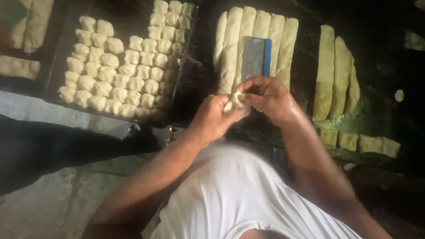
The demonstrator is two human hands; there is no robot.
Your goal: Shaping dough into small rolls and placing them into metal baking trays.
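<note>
Pale dough piece (233,102) (blurred) between both hands.

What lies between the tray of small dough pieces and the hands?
In the head view, only dark bare work surface separates the tray from the hands, left and right.

Dim light falls on a grey, worn floor (57,194), seemingly concrete, below a dark work surface (195,88).

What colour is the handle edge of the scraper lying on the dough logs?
Blue, along the right edge of the grey scraper, seen in the head view.
</note>
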